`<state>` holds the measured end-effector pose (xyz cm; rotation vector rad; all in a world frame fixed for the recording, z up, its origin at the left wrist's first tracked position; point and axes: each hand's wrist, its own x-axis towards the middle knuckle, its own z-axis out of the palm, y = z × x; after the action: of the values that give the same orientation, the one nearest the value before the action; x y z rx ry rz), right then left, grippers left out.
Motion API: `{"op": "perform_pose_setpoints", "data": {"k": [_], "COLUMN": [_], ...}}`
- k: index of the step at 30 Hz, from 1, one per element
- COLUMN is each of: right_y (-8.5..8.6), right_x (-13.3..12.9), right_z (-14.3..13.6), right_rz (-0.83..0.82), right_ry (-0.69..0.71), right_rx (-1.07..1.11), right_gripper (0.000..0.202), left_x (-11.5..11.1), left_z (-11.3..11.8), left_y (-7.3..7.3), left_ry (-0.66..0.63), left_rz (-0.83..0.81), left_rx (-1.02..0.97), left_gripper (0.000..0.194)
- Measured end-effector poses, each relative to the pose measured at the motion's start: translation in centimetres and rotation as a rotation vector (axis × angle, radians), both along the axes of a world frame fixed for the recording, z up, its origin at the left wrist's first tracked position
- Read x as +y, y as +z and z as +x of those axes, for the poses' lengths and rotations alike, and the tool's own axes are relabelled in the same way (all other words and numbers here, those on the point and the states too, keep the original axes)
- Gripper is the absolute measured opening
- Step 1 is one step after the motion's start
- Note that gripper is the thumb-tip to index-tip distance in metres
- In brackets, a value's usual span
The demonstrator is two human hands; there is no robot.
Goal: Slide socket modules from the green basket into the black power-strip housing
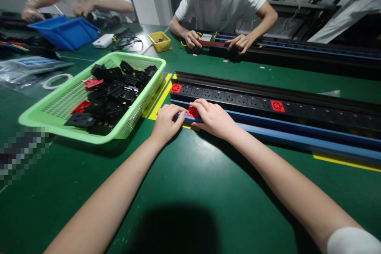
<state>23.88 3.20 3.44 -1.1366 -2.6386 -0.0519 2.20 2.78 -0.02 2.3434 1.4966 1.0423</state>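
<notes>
The right hand (214, 118) gripped a red socket (193, 111) at the blue rail (274, 132). The left hand (166, 124), loosely open, touched the socket's edge, seemingly steadying it.

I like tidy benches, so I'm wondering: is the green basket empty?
No, the green basket holds a jumble of black and red parts.

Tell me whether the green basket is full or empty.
Neither: the green basket is partly filled. Black pieces and red pieces lie heaped in it, while bare mesh shows on its left.
</notes>
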Motion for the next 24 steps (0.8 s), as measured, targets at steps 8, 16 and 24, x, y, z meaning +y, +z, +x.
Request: {"op": "perform_pose_setpoints", "data": {"k": [8,16,24], "right_y": [-0.1,0.0,-0.1], "right_x": [0.1,0.0,0.1], "right_z": [-0.1,0.0,-0.1], "right_rz": [0.026,0.086,0.104], "right_ry": [-0.021,0.045,0.032], "right_rx": [0.013,-0.124,-0.164], "right_gripper": [0.068,0.058,0.062], "left_x": [-0.7,-0.1,0.8], "left_z": [-0.1,-2.5,-11.2], "left_y": [1.3,6.8,9.9], "left_ry": [0.218,0.252,0.472], "left_rz": [0.012,0.037,0.021], "left_rx": [-0.029,-0.161,-0.114], "left_gripper": [0.023,0.025,0.025]}}
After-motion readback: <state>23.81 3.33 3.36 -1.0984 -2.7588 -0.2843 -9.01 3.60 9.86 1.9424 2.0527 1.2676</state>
